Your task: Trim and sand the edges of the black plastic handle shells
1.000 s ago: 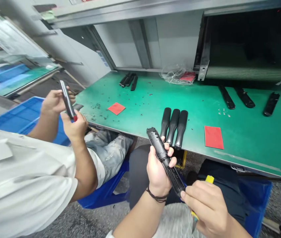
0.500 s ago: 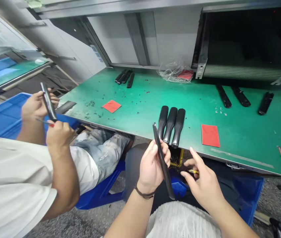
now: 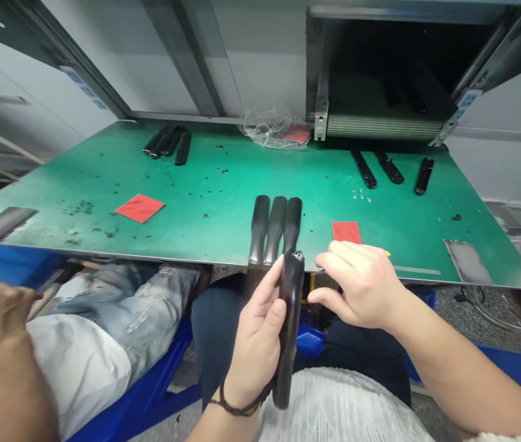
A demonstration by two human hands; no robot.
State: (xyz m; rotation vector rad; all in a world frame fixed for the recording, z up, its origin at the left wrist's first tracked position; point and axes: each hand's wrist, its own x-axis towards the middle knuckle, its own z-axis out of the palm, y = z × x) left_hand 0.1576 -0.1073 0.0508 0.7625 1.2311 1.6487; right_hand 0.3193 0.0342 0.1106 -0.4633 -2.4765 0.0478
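My left hand (image 3: pixel 255 337) is closed around a black plastic handle (image 3: pixel 292 307), held upright and slightly tilted in front of my lap. Its narrow upper end has a jagged, light-coloured edge. To the right of that end is my right hand (image 3: pixel 364 282), fingers curled and thumb apart from the handle. A small yellow tool (image 3: pixel 388 253) shows behind its knuckles; the rest is hidden by the hand. Just beyond my left hand, three similar black handles (image 3: pixel 276 224) lie side by side at the table's front edge.
The green table (image 3: pixel 205 184) carries a red square (image 3: pixel 140 208), another red square (image 3: pixel 347 232), a black handle pile (image 3: pixel 168 141), a clear plastic bag (image 3: pixel 272 130) and black pieces (image 3: pixel 389 167) before a conveyor opening (image 3: pixel 384 126). A co-worker's arm (image 3: pixel 0 350) is at left.
The view has swung right. My left hand has turned the handle more upright, its broad face showing. My right hand has risen to beside the handle's upper end, its back now towards me.
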